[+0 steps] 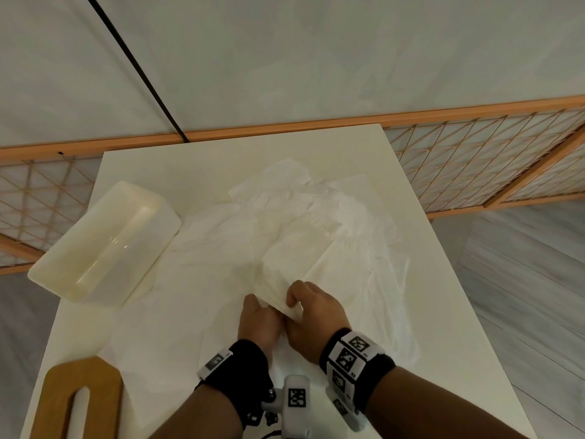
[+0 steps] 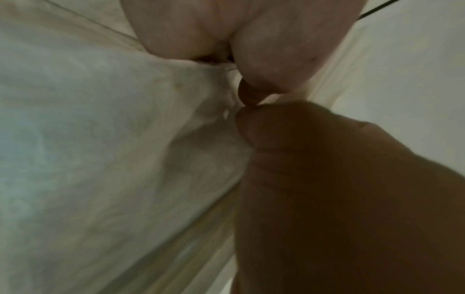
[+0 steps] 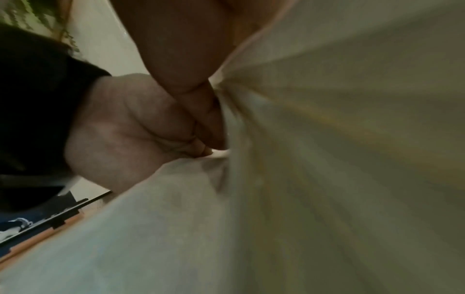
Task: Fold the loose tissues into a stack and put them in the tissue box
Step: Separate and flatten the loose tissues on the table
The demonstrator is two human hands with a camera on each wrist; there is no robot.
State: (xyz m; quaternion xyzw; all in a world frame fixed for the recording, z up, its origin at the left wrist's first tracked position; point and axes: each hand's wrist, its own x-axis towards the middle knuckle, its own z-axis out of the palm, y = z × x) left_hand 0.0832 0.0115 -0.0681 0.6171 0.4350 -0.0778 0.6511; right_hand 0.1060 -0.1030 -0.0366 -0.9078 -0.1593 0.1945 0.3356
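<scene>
Both hands are pinching the near end of the folded tissue stack at table centre: left hand, right hand. Stack's long axis is pointing away-right, over loose tissues. Tissue box is lying at left, open.

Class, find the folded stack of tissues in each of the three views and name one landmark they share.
Head: folded stack of tissues, centre, near end gripped by both hands.
Left wrist: fills the left side.
Right wrist: fills the right side.
Shared landmark: the left hand, seen in all three.
</scene>
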